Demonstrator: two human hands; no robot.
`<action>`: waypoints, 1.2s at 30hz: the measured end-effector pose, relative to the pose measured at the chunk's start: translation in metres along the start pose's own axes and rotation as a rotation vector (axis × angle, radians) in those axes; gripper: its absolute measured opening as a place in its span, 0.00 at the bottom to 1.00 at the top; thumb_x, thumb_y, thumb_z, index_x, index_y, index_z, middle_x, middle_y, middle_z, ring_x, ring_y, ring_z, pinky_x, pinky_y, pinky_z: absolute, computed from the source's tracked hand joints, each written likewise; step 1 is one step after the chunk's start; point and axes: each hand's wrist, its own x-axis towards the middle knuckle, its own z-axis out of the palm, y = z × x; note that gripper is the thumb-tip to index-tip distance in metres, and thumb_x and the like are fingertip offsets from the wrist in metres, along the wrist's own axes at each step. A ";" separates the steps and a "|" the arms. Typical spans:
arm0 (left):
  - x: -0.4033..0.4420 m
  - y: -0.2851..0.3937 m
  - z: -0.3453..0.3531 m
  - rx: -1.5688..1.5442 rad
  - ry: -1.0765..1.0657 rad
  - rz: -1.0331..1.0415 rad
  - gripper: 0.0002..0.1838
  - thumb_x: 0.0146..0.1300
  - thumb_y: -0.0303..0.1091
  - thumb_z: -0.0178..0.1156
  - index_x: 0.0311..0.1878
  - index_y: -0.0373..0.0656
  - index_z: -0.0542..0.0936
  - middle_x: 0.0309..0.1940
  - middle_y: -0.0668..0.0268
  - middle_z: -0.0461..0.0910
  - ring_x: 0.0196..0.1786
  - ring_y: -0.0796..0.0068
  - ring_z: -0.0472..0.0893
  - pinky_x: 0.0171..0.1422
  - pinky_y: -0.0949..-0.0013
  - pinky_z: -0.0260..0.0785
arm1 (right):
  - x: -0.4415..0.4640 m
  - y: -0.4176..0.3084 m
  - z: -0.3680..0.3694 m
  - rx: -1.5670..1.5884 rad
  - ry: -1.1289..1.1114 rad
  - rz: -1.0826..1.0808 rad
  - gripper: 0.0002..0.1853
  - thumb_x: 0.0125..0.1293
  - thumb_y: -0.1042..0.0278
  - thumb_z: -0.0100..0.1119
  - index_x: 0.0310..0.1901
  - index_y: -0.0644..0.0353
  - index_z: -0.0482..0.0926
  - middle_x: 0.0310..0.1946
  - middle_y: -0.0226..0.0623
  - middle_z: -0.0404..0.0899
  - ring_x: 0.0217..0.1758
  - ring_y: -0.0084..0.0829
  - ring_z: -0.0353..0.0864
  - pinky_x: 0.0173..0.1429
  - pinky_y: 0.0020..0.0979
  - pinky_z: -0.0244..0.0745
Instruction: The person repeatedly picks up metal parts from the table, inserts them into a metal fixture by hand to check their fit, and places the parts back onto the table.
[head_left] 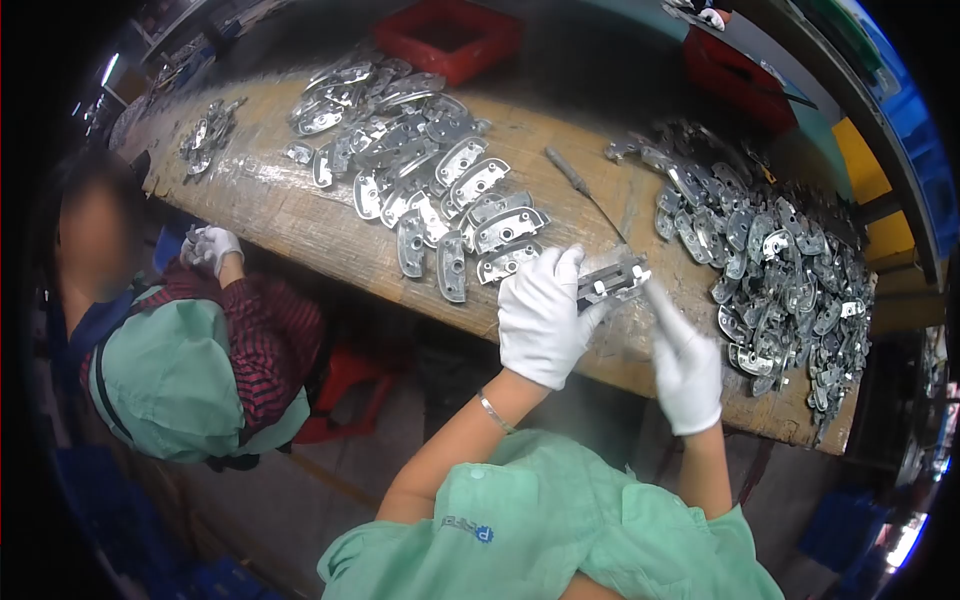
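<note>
My left hand [543, 322], in a white glove, grips a small grey metal casting [612, 280] above the front edge of the wooden table [350, 262]. The casting is held between thumb and fingers, with its slotted side showing. My right hand [688, 375], also gloved in white, is just to the right of the casting. Its fingers point up toward the part but are smeared by motion, so I cannot tell whether they touch it. Behind the casting lies a thin-shafted hand tool [568, 170] with a grey handle.
Curved metal castings [475, 185] lie in a loose pile at left centre. A larger pile of castings [770, 250] covers the right end. Red bins [455, 62] stand behind. At left sits a co-worker [165, 375] with gloved hands [212, 248] at the table edge.
</note>
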 end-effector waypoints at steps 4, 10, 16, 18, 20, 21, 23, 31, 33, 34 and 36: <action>-0.004 -0.006 0.003 0.087 -0.147 0.041 0.32 0.57 0.47 0.76 0.61 0.40 0.81 0.51 0.56 0.81 0.51 0.50 0.80 0.53 0.50 0.74 | -0.012 -0.008 0.024 -0.350 -0.051 -0.093 0.33 0.70 0.70 0.61 0.76 0.34 0.77 0.24 0.40 0.81 0.25 0.46 0.85 0.31 0.45 0.79; -0.004 -0.003 0.005 0.062 -0.057 0.056 0.22 0.57 0.41 0.77 0.49 0.41 0.81 0.43 0.59 0.80 0.44 0.54 0.81 0.47 0.51 0.73 | -0.016 -0.010 0.035 -0.618 -0.065 -0.098 0.33 0.71 0.68 0.60 0.77 0.31 0.74 0.23 0.34 0.80 0.21 0.41 0.84 0.26 0.45 0.78; -0.001 -0.007 0.006 -0.002 -0.052 0.022 0.20 0.56 0.41 0.76 0.46 0.41 0.81 0.37 0.57 0.78 0.43 0.52 0.79 0.47 0.50 0.71 | -0.021 -0.011 0.037 -0.663 -0.042 -0.104 0.33 0.69 0.68 0.61 0.76 0.31 0.76 0.22 0.31 0.78 0.19 0.40 0.83 0.25 0.45 0.77; -0.005 -0.007 0.009 -0.032 -0.019 0.034 0.20 0.55 0.41 0.76 0.46 0.41 0.81 0.37 0.57 0.77 0.42 0.51 0.78 0.47 0.51 0.70 | -0.024 -0.010 0.034 -0.709 -0.035 -0.119 0.32 0.70 0.68 0.61 0.75 0.32 0.76 0.22 0.31 0.78 0.19 0.39 0.82 0.25 0.43 0.76; -0.004 -0.008 0.010 -0.014 -0.052 0.033 0.20 0.55 0.42 0.76 0.46 0.41 0.81 0.36 0.57 0.77 0.42 0.51 0.78 0.47 0.50 0.70 | -0.008 -0.004 0.044 -0.711 -0.013 -0.141 0.34 0.68 0.68 0.61 0.77 0.31 0.75 0.22 0.31 0.78 0.18 0.39 0.81 0.24 0.43 0.76; -0.006 -0.008 0.008 -0.012 -0.054 0.035 0.20 0.55 0.42 0.76 0.46 0.41 0.81 0.36 0.57 0.77 0.42 0.51 0.78 0.47 0.50 0.70 | -0.004 -0.003 0.048 -0.710 0.017 -0.179 0.36 0.67 0.68 0.61 0.78 0.31 0.74 0.22 0.31 0.78 0.18 0.39 0.81 0.23 0.43 0.76; -0.003 -0.008 0.005 0.002 -0.063 0.046 0.21 0.55 0.42 0.76 0.47 0.41 0.82 0.36 0.58 0.77 0.42 0.51 0.78 0.47 0.50 0.70 | -0.010 -0.009 0.045 -0.659 0.043 -0.190 0.36 0.68 0.68 0.61 0.78 0.32 0.75 0.22 0.31 0.78 0.18 0.39 0.81 0.23 0.44 0.75; -0.005 -0.010 0.010 -0.005 -0.053 0.025 0.19 0.56 0.43 0.76 0.46 0.44 0.82 0.37 0.59 0.78 0.42 0.52 0.78 0.47 0.51 0.70 | -0.011 -0.005 0.044 -0.743 0.030 -0.189 0.37 0.67 0.69 0.61 0.79 0.31 0.73 0.21 0.32 0.78 0.18 0.39 0.82 0.24 0.44 0.76; -0.001 -0.008 0.007 -0.017 -0.014 0.042 0.20 0.56 0.43 0.76 0.46 0.44 0.83 0.37 0.59 0.78 0.42 0.52 0.78 0.47 0.51 0.70 | -0.026 -0.008 0.036 -0.695 -0.038 -0.112 0.35 0.69 0.68 0.61 0.78 0.31 0.74 0.21 0.32 0.78 0.19 0.40 0.82 0.24 0.44 0.76; 0.000 -0.007 0.007 -0.027 -0.012 0.043 0.19 0.56 0.42 0.76 0.46 0.43 0.82 0.37 0.59 0.79 0.43 0.53 0.79 0.48 0.51 0.71 | -0.031 -0.007 0.030 -0.718 -0.058 -0.128 0.35 0.70 0.68 0.61 0.78 0.32 0.74 0.22 0.32 0.77 0.19 0.40 0.81 0.24 0.45 0.76; -0.005 -0.007 0.009 -0.033 0.020 0.047 0.19 0.55 0.41 0.77 0.45 0.43 0.82 0.38 0.59 0.79 0.44 0.53 0.80 0.48 0.51 0.72 | -0.021 -0.012 0.030 -0.724 -0.058 -0.124 0.34 0.70 0.70 0.60 0.77 0.33 0.75 0.21 0.33 0.78 0.19 0.41 0.81 0.25 0.45 0.76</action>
